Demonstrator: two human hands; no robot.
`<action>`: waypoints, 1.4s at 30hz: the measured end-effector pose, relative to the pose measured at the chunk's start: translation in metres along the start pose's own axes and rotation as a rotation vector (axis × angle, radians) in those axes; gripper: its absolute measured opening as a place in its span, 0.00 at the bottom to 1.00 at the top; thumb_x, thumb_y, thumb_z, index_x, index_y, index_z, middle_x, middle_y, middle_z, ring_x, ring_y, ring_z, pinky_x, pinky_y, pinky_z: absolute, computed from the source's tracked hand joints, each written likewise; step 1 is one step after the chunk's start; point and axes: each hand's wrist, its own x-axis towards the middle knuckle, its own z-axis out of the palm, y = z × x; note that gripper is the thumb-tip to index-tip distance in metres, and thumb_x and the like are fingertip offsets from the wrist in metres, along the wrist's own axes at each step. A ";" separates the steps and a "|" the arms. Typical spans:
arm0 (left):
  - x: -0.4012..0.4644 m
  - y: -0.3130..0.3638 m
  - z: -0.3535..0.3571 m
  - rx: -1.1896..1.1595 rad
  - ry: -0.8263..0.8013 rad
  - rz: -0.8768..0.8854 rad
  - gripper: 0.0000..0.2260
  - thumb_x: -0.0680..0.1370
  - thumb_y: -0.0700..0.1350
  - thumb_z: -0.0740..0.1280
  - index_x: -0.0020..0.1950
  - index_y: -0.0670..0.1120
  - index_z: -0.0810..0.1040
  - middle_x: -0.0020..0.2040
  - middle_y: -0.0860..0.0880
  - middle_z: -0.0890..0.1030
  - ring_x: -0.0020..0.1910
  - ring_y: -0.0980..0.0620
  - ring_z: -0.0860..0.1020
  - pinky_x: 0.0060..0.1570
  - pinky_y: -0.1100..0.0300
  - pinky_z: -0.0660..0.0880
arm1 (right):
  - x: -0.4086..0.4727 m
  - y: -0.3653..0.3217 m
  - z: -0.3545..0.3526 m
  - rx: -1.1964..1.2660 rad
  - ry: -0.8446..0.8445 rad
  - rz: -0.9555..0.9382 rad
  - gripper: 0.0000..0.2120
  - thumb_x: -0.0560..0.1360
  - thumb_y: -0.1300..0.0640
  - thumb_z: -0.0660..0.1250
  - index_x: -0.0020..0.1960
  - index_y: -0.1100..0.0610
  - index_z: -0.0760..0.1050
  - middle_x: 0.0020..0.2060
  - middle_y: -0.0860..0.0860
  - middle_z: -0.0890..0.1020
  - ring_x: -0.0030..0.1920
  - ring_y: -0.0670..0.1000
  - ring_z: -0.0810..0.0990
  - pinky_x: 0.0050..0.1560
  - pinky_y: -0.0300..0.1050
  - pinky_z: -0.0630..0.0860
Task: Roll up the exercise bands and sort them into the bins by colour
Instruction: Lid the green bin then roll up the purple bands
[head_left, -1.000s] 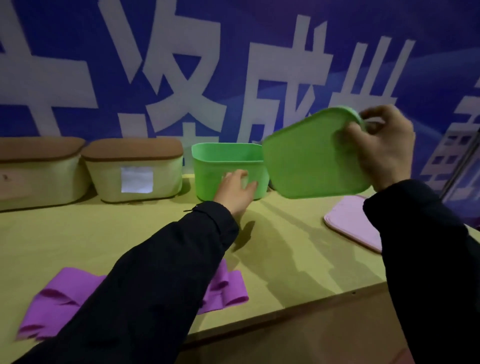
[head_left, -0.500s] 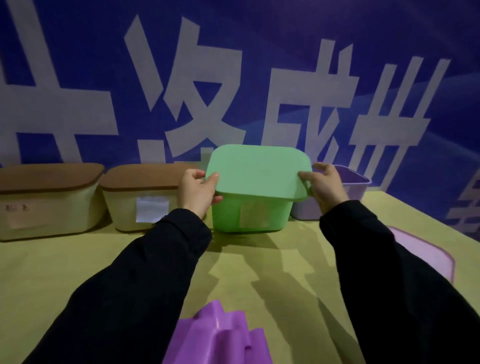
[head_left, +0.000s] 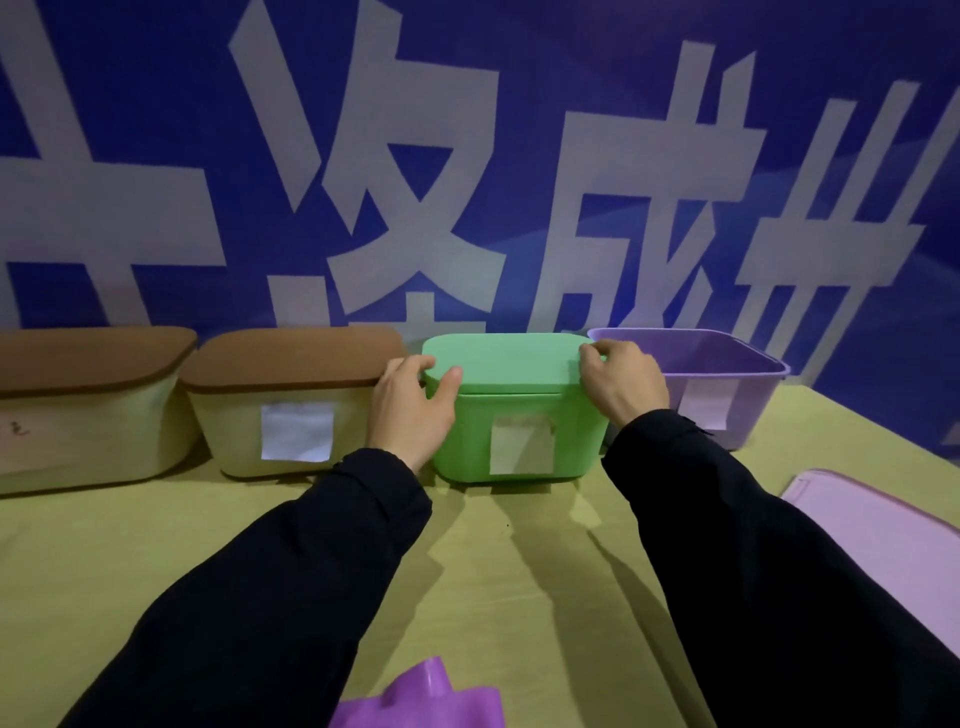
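Note:
A green bin with a paper label stands at the back of the table, and its green lid lies flat on top. My left hand grips the lid's left edge, thumb on top. My right hand grips the right edge with curled fingers. To the right stands an open purple bin. A purple exercise band lies crumpled at the near edge of the view, between my sleeves.
Two beige bins with brown lids stand in a row left of the green bin. A pink-purple lid lies flat on the table at the right. A blue banner with white characters forms the back wall.
My right hand brought the green lid over from the right, both hands lowered it, and it now sits flat on the green bin. The view has moved closer to the bins.

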 end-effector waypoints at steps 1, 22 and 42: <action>-0.002 -0.001 0.000 0.017 -0.023 0.037 0.21 0.81 0.56 0.66 0.69 0.45 0.75 0.67 0.50 0.72 0.63 0.52 0.72 0.65 0.53 0.70 | -0.002 0.000 0.000 -0.004 0.018 -0.021 0.19 0.80 0.47 0.56 0.61 0.53 0.81 0.53 0.60 0.84 0.55 0.64 0.78 0.55 0.54 0.77; -0.006 -0.019 0.005 0.555 -0.216 0.394 0.21 0.84 0.57 0.55 0.77 0.55 0.64 0.76 0.49 0.65 0.77 0.48 0.58 0.75 0.49 0.58 | -0.022 0.005 0.018 -0.193 0.000 -0.415 0.24 0.82 0.44 0.50 0.63 0.52 0.80 0.59 0.50 0.83 0.59 0.52 0.80 0.61 0.50 0.75; 0.000 -0.011 0.024 0.902 0.082 0.327 0.14 0.83 0.55 0.59 0.68 0.57 0.73 0.65 0.46 0.76 0.66 0.42 0.66 0.63 0.44 0.58 | -0.041 0.001 0.044 0.066 0.030 -0.403 0.16 0.85 0.52 0.58 0.69 0.53 0.76 0.71 0.51 0.75 0.77 0.57 0.63 0.80 0.59 0.51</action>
